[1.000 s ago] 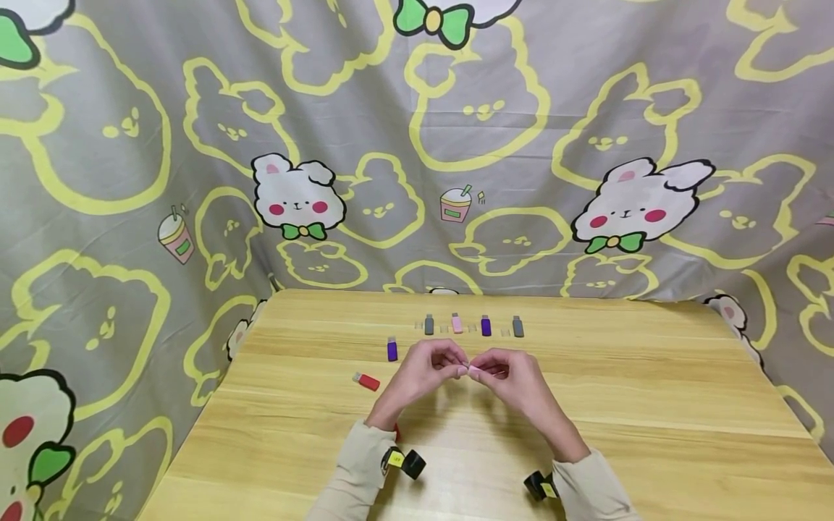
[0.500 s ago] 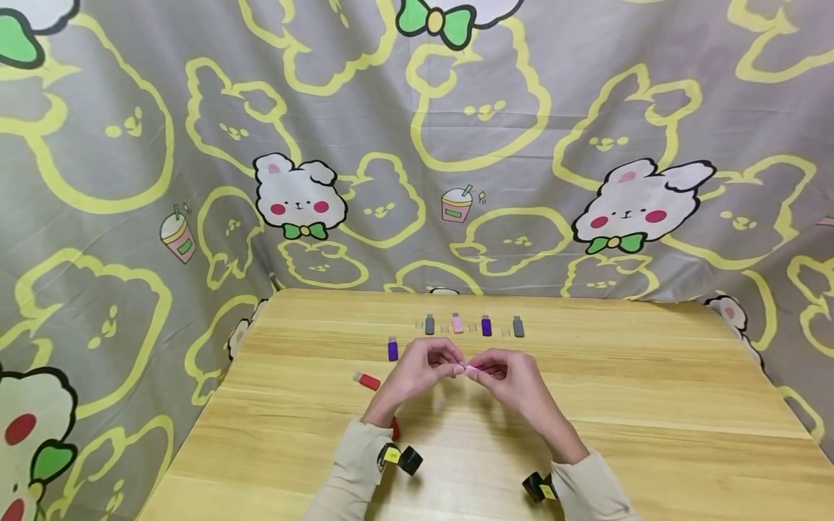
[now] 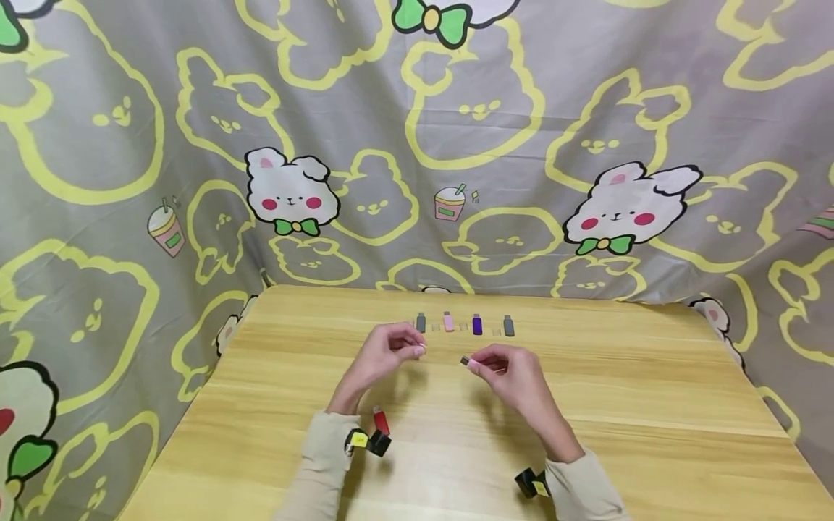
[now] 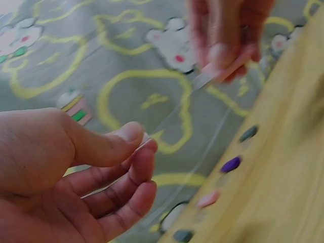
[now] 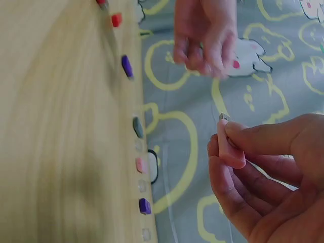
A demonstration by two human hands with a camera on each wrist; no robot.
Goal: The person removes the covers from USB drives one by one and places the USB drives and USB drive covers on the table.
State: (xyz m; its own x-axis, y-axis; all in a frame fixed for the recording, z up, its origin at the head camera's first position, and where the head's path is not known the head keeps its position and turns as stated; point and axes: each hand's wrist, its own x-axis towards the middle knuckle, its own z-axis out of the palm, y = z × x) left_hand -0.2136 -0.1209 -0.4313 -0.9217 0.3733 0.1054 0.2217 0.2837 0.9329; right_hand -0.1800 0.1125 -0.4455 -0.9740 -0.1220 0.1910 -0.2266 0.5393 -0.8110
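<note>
Starting on the left, a red stick lies on the bench, nearer the person than the left hand and partly covered in the head view by the left wrist camera. And here's that left hand, thumb and index fingertip closed to a pinch, the other fingers half curled and free. Between the tips is a small pale piece, probably a clear cap; something that tiny seems to call for fingertips only. Hidden behind this hand from above, but caught by the right wrist view, are a second red stick and a purple stick.

Now beyond both hands, the row: a grey stick, a pink one, another purple one and a second grey one, plugs pointing away. Clear caps sit in the gaps, presumably so each stays with its stick and within reach.

Across to the right hand: it has the held pink stick, thumb pressing it against the index finger, remaining fingers loosely bent. The grip is on the body, which leaves the metal plug bare, facing the left hand; the two hands stand apart above the bench.
</note>
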